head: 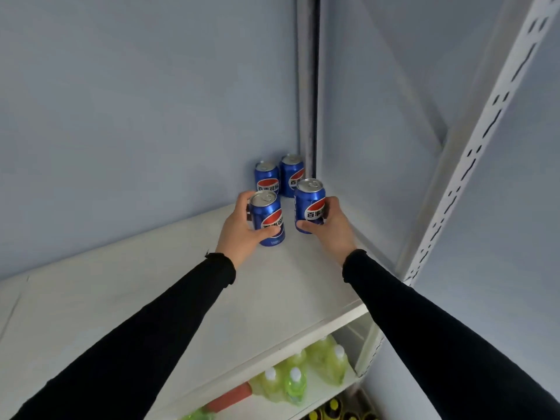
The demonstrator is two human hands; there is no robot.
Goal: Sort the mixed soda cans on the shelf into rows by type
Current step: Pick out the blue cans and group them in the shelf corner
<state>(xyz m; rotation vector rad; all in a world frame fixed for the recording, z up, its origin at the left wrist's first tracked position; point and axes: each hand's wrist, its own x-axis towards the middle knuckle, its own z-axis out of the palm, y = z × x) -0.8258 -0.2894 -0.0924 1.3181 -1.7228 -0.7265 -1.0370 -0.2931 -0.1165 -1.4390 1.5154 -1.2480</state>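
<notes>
Left hand (239, 230): I have it wrapped around the front-left blue can (268, 218), standing upright on the shelf (151, 298).
Right hand (328, 227): gripping the front-right blue can (309, 204), also upright.
Back pair: two more blue cans (279, 177) sit in the corner, just behind mine.
Step in hand: I judge it is seating both cans as a second row.
Doing it well: I'd slide them straight back, bases flat, labels forward, stopping short of knocking the back pair.
</notes>
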